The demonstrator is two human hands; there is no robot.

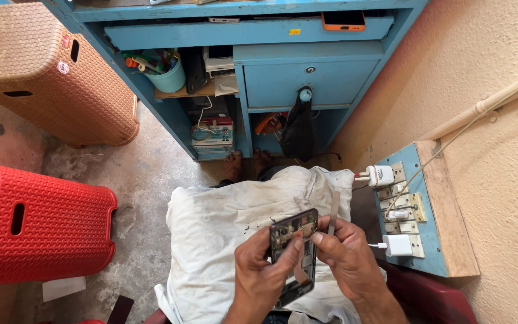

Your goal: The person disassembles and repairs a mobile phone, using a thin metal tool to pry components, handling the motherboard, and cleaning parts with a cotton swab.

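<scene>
An opened black smartphone [292, 231] with its circuit board showing is held over a white cloth [223, 228] on my lap. My left hand [259, 273] grips the phone from the left, its thumb pressed on the board. My right hand [346, 258] holds the phone's right edge and also pinches a thin flat grey metal tool [333, 211] that points up and away. A loose ribbon or strip hangs over the phone's lower half.
A blue wooden desk [283, 78] with a drawer, a teal cup of tools [164, 75] and an orange phone [343, 21] stands ahead. A red stool [31, 222] and a tan basket [43, 72] sit left. A switchboard with white chargers [400, 216] hangs right.
</scene>
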